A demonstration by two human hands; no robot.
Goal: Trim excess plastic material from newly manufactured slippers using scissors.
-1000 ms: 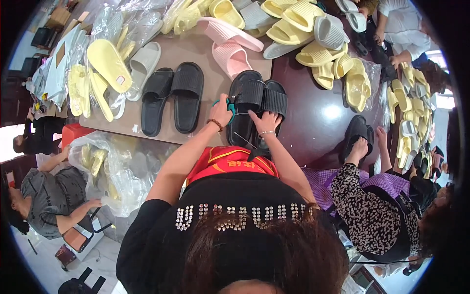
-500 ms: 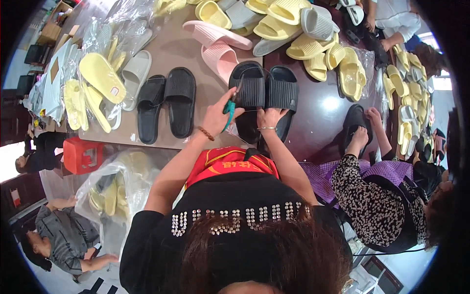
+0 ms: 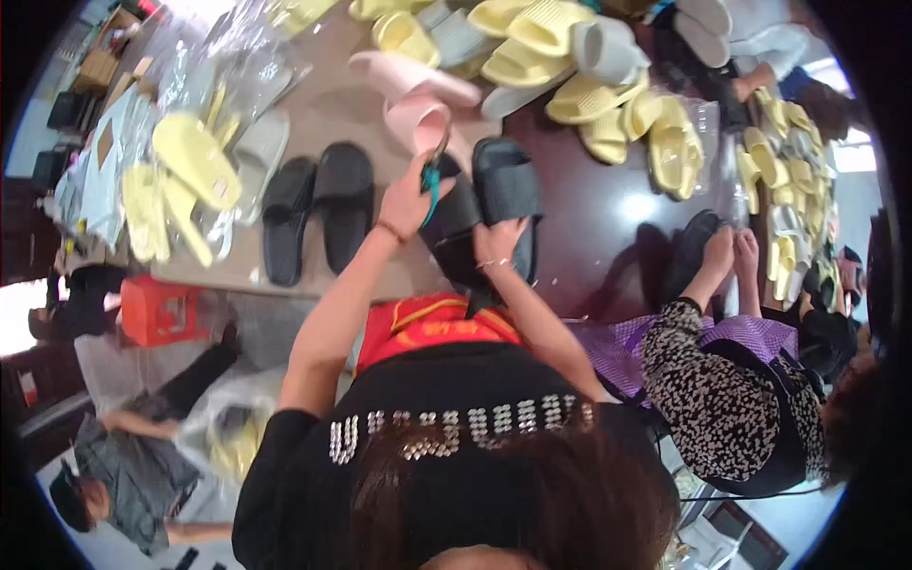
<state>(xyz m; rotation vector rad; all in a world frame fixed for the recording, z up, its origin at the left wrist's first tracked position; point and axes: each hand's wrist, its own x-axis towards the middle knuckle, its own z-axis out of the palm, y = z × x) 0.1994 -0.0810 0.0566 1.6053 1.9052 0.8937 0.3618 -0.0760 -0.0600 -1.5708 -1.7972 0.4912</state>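
Note:
My left hand (image 3: 408,198) grips teal-handled scissors (image 3: 433,177), with the blades pointing up over a pair of black slide slippers (image 3: 506,182). My right hand (image 3: 500,243) holds that pair by its near end, at the table's front edge. The two slippers sit side by side and slightly tilted, and the scissors touch the left one. A second pair of black slippers (image 3: 319,207) lies flat on the table to the left of my left hand.
Pink slippers (image 3: 416,103) lie beyond the held pair. Heaps of yellow slippers (image 3: 608,104) fill the far and right table, with more in clear bags (image 3: 180,171) at left. A co-worker's hands (image 3: 731,255) handle a black slipper at right. A red crate (image 3: 157,309) stands below left.
My left hand has lifted the scissors higher over the left slipper. My right hand has kept its hold on the pair, which has shifted a little on the table.

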